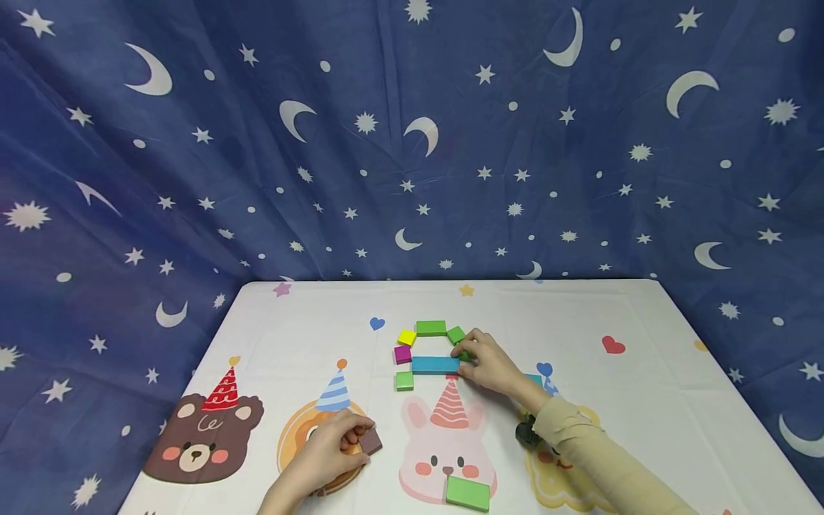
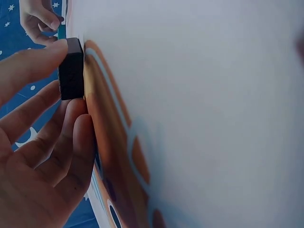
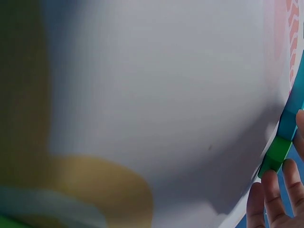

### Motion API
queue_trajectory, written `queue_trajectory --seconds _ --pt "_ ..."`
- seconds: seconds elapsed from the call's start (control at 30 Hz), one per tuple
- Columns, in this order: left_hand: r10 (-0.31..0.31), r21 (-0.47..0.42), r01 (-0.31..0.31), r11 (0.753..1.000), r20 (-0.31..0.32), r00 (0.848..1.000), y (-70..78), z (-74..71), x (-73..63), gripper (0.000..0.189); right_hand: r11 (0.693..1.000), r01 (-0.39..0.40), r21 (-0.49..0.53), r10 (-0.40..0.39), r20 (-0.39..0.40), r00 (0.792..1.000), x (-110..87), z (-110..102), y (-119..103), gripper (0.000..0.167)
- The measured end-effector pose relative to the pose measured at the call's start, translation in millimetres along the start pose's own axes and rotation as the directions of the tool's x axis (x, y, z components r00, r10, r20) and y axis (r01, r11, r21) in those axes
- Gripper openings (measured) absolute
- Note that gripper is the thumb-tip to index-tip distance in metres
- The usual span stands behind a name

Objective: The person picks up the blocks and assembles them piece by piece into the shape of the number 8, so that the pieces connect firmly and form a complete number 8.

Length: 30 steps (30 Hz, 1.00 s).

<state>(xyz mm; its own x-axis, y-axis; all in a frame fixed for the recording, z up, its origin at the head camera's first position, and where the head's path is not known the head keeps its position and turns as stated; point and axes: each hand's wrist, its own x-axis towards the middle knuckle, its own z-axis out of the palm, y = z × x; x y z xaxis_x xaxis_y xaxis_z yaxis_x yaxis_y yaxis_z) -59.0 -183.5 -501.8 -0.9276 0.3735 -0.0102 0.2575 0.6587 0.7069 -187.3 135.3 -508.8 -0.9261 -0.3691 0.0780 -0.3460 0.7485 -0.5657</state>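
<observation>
My left hand [image 1: 331, 447] holds a small brown block [image 1: 370, 442] between thumb and fingers, low over the printed orange animal; the left wrist view shows this block [image 2: 71, 69] as dark. Farther forward, my right hand [image 1: 492, 363] has its fingertips on a small green block [image 3: 275, 154] at the right end of a long blue block [image 1: 435, 365]. The hand partly covers that green block in the head view. Around the blue block lie a long green block [image 1: 431, 328], another small green block [image 1: 455, 335], a yellow block [image 1: 407, 337], a magenta block [image 1: 402, 355] and a light green block [image 1: 404, 381].
A green rectangular block [image 1: 468, 493] lies at the near edge on the printed rabbit. Part of another blue block [image 1: 533, 380] shows behind the right forearm. A dark round object [image 1: 526, 434] is beside the right sleeve. A starry blue curtain [image 1: 360, 207] stands behind the table.
</observation>
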Motion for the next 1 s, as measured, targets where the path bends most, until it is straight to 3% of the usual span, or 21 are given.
queue_trajectory --seconds 0.6,1.0 --pt "0.073 0.077 -0.076 0.994 0.045 0.996 4.7 -1.0 8.9 0.037 1.0 -0.001 -0.002 0.001 -0.001 1.0 -0.1 0 0 0.023" --pt "0.06 0.128 -0.074 0.989 0.104 0.993 11.8 0.3 30.3 0.035 1.0 0.0 0.005 0.0 0.008 1.0 -0.1 -1 -1 0.023"
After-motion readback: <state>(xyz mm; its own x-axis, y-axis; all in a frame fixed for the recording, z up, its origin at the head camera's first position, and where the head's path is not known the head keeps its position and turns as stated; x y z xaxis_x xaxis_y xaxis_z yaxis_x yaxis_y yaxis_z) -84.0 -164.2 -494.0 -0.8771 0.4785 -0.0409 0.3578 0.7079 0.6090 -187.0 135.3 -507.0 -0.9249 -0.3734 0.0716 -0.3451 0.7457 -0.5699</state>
